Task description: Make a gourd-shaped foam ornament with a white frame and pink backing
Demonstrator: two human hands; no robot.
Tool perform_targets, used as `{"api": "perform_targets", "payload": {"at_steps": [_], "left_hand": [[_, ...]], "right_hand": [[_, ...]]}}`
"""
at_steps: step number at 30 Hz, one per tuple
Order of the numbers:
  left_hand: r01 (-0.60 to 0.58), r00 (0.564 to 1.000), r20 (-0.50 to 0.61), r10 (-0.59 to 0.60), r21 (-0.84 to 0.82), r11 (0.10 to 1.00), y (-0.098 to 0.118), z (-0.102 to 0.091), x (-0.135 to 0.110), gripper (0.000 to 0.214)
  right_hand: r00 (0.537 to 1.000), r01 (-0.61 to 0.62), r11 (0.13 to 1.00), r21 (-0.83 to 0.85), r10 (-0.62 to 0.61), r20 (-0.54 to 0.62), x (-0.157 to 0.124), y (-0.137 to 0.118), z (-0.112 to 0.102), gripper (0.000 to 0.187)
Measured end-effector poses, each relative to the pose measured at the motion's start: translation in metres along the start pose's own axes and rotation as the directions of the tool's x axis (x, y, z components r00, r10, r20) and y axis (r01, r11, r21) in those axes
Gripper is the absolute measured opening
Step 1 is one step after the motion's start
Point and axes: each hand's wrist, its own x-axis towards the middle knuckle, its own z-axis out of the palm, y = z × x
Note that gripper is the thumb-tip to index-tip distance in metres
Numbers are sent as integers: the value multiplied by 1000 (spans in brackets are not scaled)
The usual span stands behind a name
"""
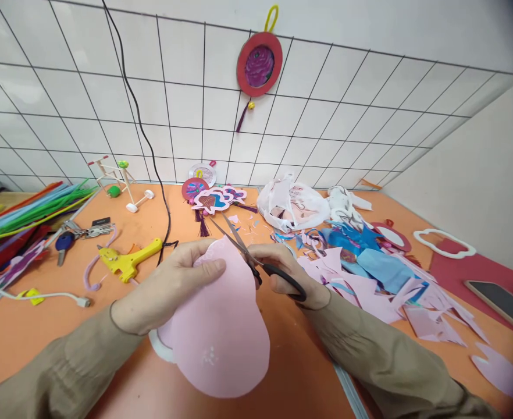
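Observation:
My left hand grips a sheet of pink paper near its upper end, the thumb lying across the front. Its outline is rounded, and a white edge shows behind it at the lower left. My right hand has its fingers in the black handles of a pair of scissors. The blades are spread apart and point up and left, close to the paper's top right edge. Whether they touch the paper I cannot tell.
A yellow glue gun, keys and a white cable lie left. Pipe cleaners are heaped at far left. Paper scraps, a white plastic bag and a phone lie right. Decorated paper pendants lie at the back.

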Motion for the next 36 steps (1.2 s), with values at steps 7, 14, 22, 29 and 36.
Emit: {"api": "perform_targets", "payload": {"at_steps": [7, 14, 22, 29, 36], "left_hand": [[73, 997, 31, -73, -22, 997, -2, 2, 0, 16], [118, 993, 35, -116, -71, 990, 3, 5, 1, 17], [137, 990, 38, -134, -78, 988, 2, 4, 1, 16], [137, 990, 39, -135, -65, 988, 3, 5, 2, 18], [145, 989, 45, -143, -55, 988, 3, 4, 1, 18]], "right_hand": [[1000, 6, 1000, 3, -7, 20, -2, 0, -2, 56], [999, 26, 1000, -2, -26, 23, -2, 3, -2, 55], [999, 16, 999, -34, -14, 38, -1, 0, -1, 52], [999, 33, 998, -50, -32, 33, -3, 5, -4, 53], [999, 43, 997, -60, -42, 21, -3, 5, -5, 50]]}}
